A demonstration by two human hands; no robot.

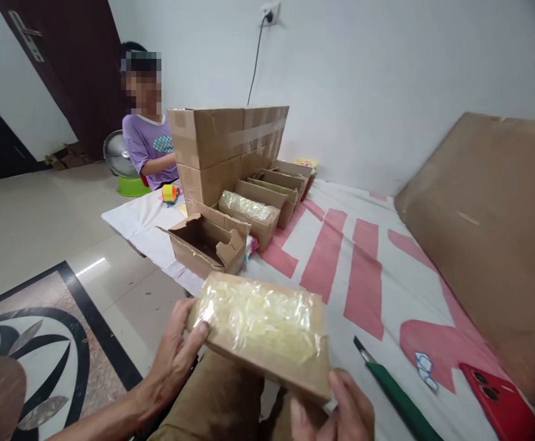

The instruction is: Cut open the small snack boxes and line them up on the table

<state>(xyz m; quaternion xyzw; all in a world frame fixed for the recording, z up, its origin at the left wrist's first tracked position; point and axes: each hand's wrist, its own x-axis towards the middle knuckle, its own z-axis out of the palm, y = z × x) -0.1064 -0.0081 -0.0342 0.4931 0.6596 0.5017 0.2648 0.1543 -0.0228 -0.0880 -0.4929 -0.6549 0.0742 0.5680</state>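
A small cardboard box (262,324) is held above my lap, tilted, with shiny, wrinkled clear film over its yellowish upper face. My left hand (179,349) grips its left end, the thumb lying on the upper edge. At the near right corner, my right hand (341,407) holds the box with bent fingers; part of that hand is cut off by the lower frame edge. Just beyond the held box stands an open cardboard box (207,254) with its flaps up. Behind that sits another film-covered box (251,214).
A green-handled knife (400,392) and a red phone (501,398) lie on the pink-and-white cloth (322,257) at right. A large cardboard sheet (483,226) stands beyond. Stacked cartons (230,141) rise at the back, with a person (150,147) behind them. An orange-yellow toy (170,194) lies nearby.
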